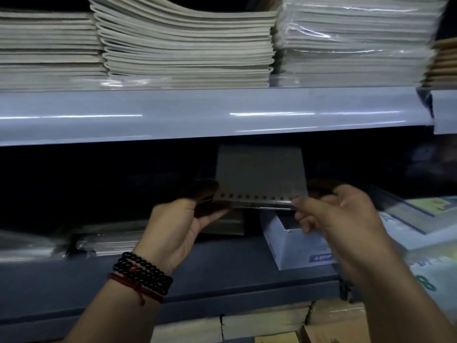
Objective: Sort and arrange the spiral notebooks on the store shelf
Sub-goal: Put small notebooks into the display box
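- Nearest, both hands hold one grey spiral notebook point(259, 174) at the mouth of the middle shelf point(222, 276). The left hand point(178, 226), its wrist in bead bracelets point(142, 273), grips the notebook's left end, and the right hand point(338, 214) pinches its right corner.
- The notebook is raised off the shelf, punched edge toward the person. Whether it is going in or coming out cannot be told, and most of the sorting seems left to do.
- Beneath it are a white box point(291, 246) and, to the left, loosely lying wrapped stacks point(99, 241).
- Further in, the shelf is too dark to make out, and blur hides the binding.
- On the shelf above, the upper stacks point(185, 45) look already piled.
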Available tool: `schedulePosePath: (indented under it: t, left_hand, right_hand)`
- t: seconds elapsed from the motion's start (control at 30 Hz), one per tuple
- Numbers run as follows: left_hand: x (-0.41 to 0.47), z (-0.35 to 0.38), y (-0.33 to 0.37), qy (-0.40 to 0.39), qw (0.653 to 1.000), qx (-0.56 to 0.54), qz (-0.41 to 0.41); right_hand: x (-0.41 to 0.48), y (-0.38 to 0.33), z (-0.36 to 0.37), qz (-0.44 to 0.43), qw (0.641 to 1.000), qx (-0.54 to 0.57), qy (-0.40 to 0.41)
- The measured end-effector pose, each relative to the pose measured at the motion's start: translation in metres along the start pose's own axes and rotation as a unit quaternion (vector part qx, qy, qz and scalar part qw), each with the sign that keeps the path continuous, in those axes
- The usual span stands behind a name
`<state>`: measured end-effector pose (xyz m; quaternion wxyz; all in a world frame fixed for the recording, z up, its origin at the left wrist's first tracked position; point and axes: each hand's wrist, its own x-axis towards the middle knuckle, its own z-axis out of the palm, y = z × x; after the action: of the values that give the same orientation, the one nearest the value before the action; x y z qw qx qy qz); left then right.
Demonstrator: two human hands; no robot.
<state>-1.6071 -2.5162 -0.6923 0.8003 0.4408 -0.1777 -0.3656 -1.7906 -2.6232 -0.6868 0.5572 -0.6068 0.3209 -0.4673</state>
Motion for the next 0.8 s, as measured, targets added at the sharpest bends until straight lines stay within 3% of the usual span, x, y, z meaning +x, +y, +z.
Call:
schedulePosePath:
  t: [0.17,0.4,0.6,0.67,0.8]
  left_hand:
    - [-0.004,0.027,-0.021,-0.002,0.998,0.063,0.012]
    - [0.006,0.056,-0.066,0.001,0.978,0.204,0.039]
    - [0.011,0.067,-0.078,0.025,0.941,0.328,0.072]
    - [0.010,0.069,-0.072,0.009,0.902,0.417,0.106]
    - [0.002,0.075,-0.053,-0.072,0.761,0.627,0.149]
  right_hand:
    - [0.013,0.009,-0.039,-0.037,0.997,-0.028,0.068]
    - [0.023,0.018,-0.086,-0.028,0.979,-0.169,0.114]
    - [0.032,0.028,-0.104,-0.031,0.961,-0.241,0.128]
    - [0.034,0.028,-0.107,-0.049,0.950,-0.285,0.116]
    - [0.032,0.024,-0.111,-0.077,0.914,-0.393,0.063]
